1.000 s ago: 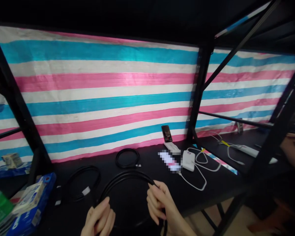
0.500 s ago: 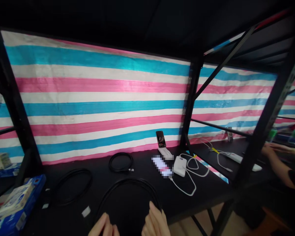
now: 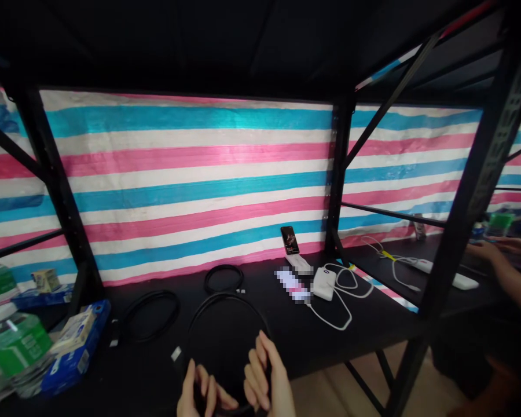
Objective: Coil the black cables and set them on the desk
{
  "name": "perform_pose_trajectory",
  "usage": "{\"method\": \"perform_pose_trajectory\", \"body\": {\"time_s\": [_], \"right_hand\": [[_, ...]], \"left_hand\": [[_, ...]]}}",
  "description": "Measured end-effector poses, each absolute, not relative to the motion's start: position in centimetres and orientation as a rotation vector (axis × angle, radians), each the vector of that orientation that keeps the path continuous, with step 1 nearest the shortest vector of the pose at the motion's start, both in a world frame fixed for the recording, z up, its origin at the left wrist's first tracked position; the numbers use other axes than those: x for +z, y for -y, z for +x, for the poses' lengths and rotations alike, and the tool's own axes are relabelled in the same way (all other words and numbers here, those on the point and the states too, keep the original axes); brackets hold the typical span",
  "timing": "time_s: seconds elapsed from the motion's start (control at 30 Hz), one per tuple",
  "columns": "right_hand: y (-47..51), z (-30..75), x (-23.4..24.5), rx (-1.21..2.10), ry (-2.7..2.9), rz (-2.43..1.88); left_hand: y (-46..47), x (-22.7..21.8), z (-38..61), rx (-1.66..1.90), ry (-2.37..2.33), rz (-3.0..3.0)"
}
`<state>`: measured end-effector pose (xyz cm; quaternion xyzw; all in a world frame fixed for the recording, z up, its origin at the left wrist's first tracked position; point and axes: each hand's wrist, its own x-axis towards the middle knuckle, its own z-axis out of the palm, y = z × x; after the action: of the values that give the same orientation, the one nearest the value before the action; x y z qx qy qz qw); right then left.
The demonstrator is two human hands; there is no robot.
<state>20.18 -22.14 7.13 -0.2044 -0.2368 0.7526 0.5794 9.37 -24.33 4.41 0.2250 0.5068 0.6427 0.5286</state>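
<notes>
Both of my hands are low at the front edge of a black shelf top (image 3: 286, 341), closed on a looped black cable (image 3: 226, 301). My left hand (image 3: 202, 395) grips the loop's near left part, just below its pale connector end (image 3: 176, 353). My right hand (image 3: 264, 379) curls its fingers round the loop's right side. The loop stands up in front of my hands. Two more coiled black cables lie on the shelf top: one to the left (image 3: 150, 315) and a smaller one further back (image 3: 223, 279).
A phone (image 3: 289, 240) leans on the striped pink, blue and white tarp (image 3: 191, 191). A white power bank (image 3: 323, 283) with a white cord (image 3: 342, 310) lies to the right. Green-labelled bottles (image 3: 19, 347) and a blue box (image 3: 76, 347) sit left. Another person's arm (image 3: 503, 272) is at far right. Black rack posts (image 3: 469, 197) stand around.
My hands have risen back into view and shifted slightly left, tightening the cable loop. The view has swung left, bringing the bottles at the left into sight.
</notes>
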Motion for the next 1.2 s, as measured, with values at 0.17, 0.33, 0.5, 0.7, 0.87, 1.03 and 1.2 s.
{"method": "perform_pose_trajectory", "body": {"time_s": [0.17,0.33,0.5,0.7,0.87,1.03,1.2], "right_hand": [[21.4,17.8,5.3,1.802,0.647,-0.678],[18.9,17.9,3.6,1.819,0.667,-0.635],[15.5,18.7,1.1,1.635,0.884,-0.792],[10.3,19.3,-0.2,1.397,1.336,-1.169],[5.1,18.0,1.4,1.127,1.512,-1.288],[-1.3,17.2,1.2,1.008,1.43,-1.332],[-4.4,17.7,-0.5,1.166,1.264,-1.32]], "left_hand": [[22.6,1.9,8.9,1.553,-1.047,0.257],[19.9,0.9,7.1,1.506,-1.248,0.504],[17.3,0.1,6.0,1.167,-1.519,0.819],[14.1,0.6,4.1,1.165,-1.832,1.125],[9.3,1.6,2.6,1.27,-1.883,1.091],[5.3,2.2,2.0,1.21,-1.832,1.082],[2.8,1.1,2.2,1.187,-1.687,1.094]]}}
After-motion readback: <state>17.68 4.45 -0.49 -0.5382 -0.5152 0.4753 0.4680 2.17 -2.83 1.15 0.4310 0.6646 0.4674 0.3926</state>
